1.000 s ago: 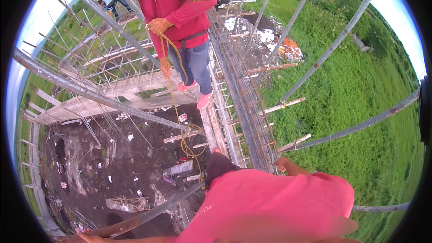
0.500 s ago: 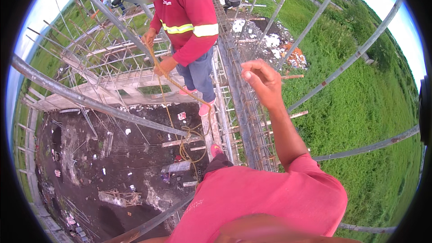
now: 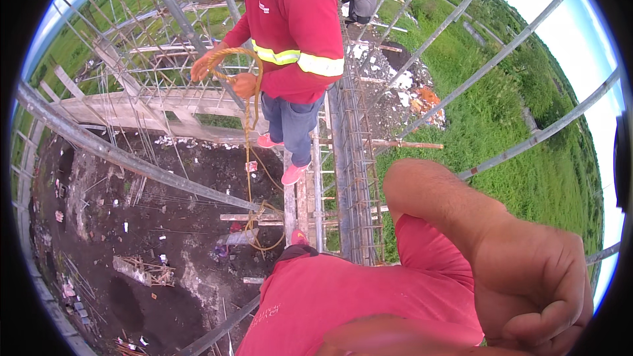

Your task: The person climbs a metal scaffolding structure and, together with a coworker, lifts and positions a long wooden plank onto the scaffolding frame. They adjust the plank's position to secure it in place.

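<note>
My right hand (image 3: 531, 287) is raised large and close in the lower right, its fingers curled in; what is inside them, if anything, is hidden. My left hand is not in view. My red shirt (image 3: 330, 296) fills the bottom, above my shoe (image 3: 299, 237) on narrow wooden planks (image 3: 290, 204). Ahead, a co-worker in red (image 3: 297, 20) stands on the planks, both hands on a looped yellow rope (image 3: 248, 125). The rope hangs down to loose coils by a cross plank.
Metal poles (image 3: 132, 151) slant around me. A long rebar cage (image 3: 353, 171) runs beside the planks. Far below left lies dark, littered ground (image 3: 125, 224); grass (image 3: 514, 132) lies below right. A crouching person in grey (image 3: 361, 1) is farther along, another behind poles at upper left.
My right hand rose from the rebar side and has swung down-right, close to the camera, fingers more curled. My left hand left the lower-left pole area. The co-worker lifted and looped the rope.
</note>
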The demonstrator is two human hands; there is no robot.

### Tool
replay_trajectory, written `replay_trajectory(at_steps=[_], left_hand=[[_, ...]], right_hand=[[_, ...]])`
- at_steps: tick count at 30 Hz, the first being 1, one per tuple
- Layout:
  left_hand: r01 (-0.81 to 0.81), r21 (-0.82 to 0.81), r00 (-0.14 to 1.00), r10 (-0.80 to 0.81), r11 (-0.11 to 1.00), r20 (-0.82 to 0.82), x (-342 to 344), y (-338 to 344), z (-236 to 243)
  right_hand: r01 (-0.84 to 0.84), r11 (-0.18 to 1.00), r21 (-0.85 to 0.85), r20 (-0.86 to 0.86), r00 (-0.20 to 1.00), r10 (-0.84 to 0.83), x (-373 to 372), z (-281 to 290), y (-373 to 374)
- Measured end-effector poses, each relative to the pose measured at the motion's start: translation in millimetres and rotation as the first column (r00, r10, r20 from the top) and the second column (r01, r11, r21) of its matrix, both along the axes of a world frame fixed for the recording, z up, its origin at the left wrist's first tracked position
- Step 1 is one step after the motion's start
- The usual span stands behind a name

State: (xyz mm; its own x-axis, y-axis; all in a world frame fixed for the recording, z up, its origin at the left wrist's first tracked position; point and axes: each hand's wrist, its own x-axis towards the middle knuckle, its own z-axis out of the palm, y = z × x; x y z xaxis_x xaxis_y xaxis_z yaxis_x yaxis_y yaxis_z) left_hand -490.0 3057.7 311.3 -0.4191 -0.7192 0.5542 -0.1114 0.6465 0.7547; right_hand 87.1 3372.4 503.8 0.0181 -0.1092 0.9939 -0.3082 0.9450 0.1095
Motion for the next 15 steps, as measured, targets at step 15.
replay_trajectory(at_steps=[15], left_hand=[[0.085,-0.034,0.986,-0.089,0.996,-0.140,-45.2,-57.2,-31.9]], right_hand=[[0.173,0.985,0.029,0.244,0.954,-0.174,-26.5,-47.7,56.3]])
